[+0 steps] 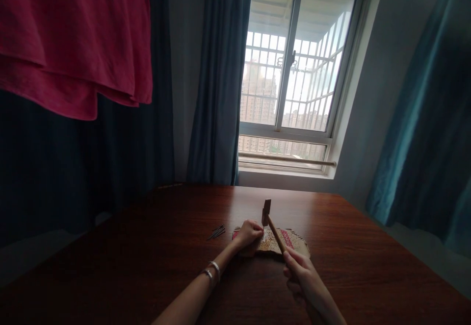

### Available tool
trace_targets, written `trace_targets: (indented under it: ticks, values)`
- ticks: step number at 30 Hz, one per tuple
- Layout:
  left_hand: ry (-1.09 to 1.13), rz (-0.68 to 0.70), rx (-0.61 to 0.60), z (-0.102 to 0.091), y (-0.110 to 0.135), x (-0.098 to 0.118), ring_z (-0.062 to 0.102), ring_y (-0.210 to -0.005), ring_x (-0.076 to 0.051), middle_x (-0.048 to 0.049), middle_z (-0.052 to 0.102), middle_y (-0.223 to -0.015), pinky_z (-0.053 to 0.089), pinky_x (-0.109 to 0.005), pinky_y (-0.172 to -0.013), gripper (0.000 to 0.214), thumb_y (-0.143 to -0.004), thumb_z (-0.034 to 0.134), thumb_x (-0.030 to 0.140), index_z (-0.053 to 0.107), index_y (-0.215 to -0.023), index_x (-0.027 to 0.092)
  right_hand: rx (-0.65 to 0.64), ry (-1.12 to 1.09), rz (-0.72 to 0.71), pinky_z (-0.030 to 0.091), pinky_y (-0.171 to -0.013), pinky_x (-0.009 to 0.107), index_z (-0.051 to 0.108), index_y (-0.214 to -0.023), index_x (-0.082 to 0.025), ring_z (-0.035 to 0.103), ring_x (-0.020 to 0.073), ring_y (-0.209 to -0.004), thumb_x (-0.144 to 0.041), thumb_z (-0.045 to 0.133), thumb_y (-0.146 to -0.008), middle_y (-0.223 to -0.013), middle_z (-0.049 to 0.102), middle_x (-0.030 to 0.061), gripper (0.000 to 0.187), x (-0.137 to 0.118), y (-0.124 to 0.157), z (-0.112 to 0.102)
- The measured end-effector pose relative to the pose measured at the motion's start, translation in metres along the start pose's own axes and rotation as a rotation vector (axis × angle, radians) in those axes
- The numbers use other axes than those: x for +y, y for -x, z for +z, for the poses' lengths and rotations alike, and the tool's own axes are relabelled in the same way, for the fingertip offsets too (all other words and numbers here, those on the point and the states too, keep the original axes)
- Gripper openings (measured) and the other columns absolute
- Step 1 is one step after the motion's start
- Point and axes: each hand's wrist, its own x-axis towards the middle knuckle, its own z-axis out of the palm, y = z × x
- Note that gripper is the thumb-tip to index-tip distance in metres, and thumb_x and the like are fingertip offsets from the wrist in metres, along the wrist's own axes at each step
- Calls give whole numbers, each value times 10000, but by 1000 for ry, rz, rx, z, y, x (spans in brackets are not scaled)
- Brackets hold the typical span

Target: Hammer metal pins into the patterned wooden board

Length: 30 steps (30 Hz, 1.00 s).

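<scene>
My right hand (299, 268) is wrapped round the wooden handle of a hammer (275, 234). The hammer's dark head is raised, right above the fingertips of my left hand (250, 233). Those fingers are pinched together on a thin nail (263, 228), which stands upright under the hammer head. Beneath both hands lies a ragged piece of cardboard (299, 241) with pink-red patches and many small dark holes or specks. Whether the nail's tip has entered the cardboard is too small to tell.
Several loose nails (217, 232) lie in a small pile left of the cardboard on the brown wooden table (147, 266). A barred window (294, 70) and blue curtains (221, 80) stand behind it. Pink cloth (81, 40) hangs at the upper left.
</scene>
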Motion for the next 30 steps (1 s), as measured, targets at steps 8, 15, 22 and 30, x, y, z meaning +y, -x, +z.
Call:
trace_targets:
  ticks: [8, 15, 22, 30]
  values:
    - [11, 19, 16, 2, 0, -3, 483, -591, -103, -4, 598, -622, 313, -189, -529, 218, -692, 516, 238, 694, -630, 128, 4, -25, -19, 189, -238, 104, 375, -1206, -229, 289, 11, -296, -574, 567, -680, -540, 423, -88, 658, -2, 1, 0]
    - [4, 17, 27, 4, -1, -4, 464, -556, -97, 6, 571, -576, 297, -199, -513, 213, -680, 525, 237, 688, -598, 127, -2, -39, -9, 182, -246, 105, 366, -1203, -242, 287, 12, -295, -577, 581, -664, -525, 414, -102, 671, -7, -1, 0]
    - [20, 39, 27, 6, -3, -9, 470, -563, -97, -1, 576, -593, 307, -188, -513, 205, -685, 525, 225, 698, -632, 129, -13, -22, -19, 210, -235, 112, 389, -1183, -224, 305, 16, -300, -572, 573, -676, -553, 431, -85, 642, -4, -4, 0]
    - [-2, 35, 0, 4, -2, -9, 528, -647, -121, -20, 640, -698, 363, -195, -593, 224, -701, 518, 248, 713, -722, 141, -11, -60, -24, 164, -251, 106, 409, -1157, -207, 273, 4, -307, -504, 593, -688, -552, 422, -89, 584, 3, -6, -8]
